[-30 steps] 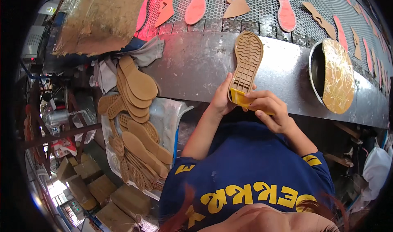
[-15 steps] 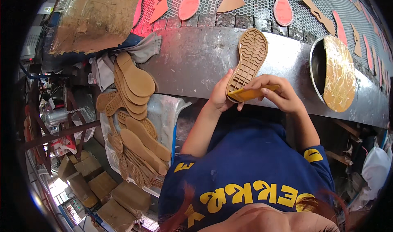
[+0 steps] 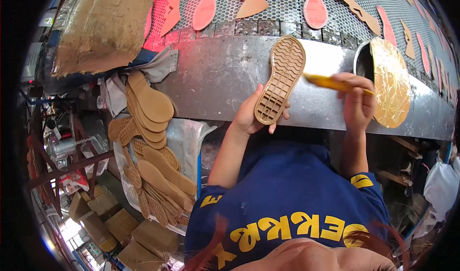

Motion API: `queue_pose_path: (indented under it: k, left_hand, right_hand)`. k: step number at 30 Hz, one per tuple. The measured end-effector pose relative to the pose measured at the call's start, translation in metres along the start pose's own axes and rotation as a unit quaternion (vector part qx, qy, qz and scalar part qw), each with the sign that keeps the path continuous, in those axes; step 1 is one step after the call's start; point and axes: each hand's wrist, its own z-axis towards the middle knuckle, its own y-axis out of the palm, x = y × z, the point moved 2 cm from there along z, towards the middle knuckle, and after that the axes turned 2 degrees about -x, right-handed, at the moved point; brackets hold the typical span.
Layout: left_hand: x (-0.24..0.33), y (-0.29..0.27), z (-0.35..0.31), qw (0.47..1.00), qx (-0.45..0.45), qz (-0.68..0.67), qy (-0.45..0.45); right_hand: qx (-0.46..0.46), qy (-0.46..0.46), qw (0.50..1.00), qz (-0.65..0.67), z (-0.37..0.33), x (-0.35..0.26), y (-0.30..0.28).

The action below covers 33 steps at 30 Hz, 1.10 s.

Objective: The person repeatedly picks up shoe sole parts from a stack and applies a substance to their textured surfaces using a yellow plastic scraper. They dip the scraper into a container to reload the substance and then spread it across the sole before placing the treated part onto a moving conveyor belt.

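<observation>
Shoe sole [image 3: 282, 77], tan, is what I have before me in the head view: it is held up over the near part of the metal desk [image 3: 220, 82], patterned face toward my camera, wavy broad end pointing away and gridded end close to the wearer. Of the two hands, the left [image 3: 248, 113] is partly curled, gripping the sole around its near end, with fingertips showing past the right edge. I see the right hand [image 3: 357, 101] closed in a pinch, thumb against fingers, on a flat yellow tool [image 3: 330, 83]; its tip is just beside the sole's right edge, and I cannot tell whether they touch. To the right of that hand stands a round metal pan [image 3: 366, 62], partly covered by a tan, film-wrapped board [image 3: 392, 94]. Beyond the desk I make out pink insoles [image 3: 205, 7] and brown cut pieces [image 3: 253, 2] lying on a mesh belt [image 3: 282, 5]. At left, more tan soles [image 3: 163, 168] lie heaped on a plastic-covered stand [image 3: 186, 133], with cardboard boxes [image 3: 122, 223] lower down.
</observation>
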Motion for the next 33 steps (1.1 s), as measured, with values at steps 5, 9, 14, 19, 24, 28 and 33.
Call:
queue_pose_path:
  k: [5,9,14,19,24,28,33]
  left_hand:
    - [-0.009,0.005,0.001,0.993,0.004,0.071,0.097]
    - [-0.006,0.022,-0.004,0.940,0.072,0.200,0.265]
    - [0.007,0.038,-0.010,0.814,0.144,0.478,0.298]
    - [0.021,0.091,-0.026,0.748,0.177,0.583,0.261]
    - [0.032,0.116,-0.047,0.600,0.070,0.722,0.337]
    - [0.015,0.100,-0.045,0.677,0.095,0.538,0.493]
    - [0.003,0.094,-0.038,0.662,0.090,0.547,0.505]
  right_hand:
    - [0.179,-0.043,0.963,-0.198,-0.015,-0.020,-0.054]
    - [0.116,-0.019,0.912,-0.392,-0.017,-0.028,-0.067]
    - [0.144,0.016,0.893,-0.426,-0.021,-0.010,-0.073]
    - [0.162,0.054,0.902,-0.397,-0.020,-0.013,-0.077]
    - [0.158,0.045,0.928,-0.335,-0.018,-0.024,-0.076]
    - [0.222,0.054,0.960,-0.164,-0.025,-0.011,-0.083]
    - [0.150,-0.077,0.979,-0.115,-0.008,-0.024,-0.052]
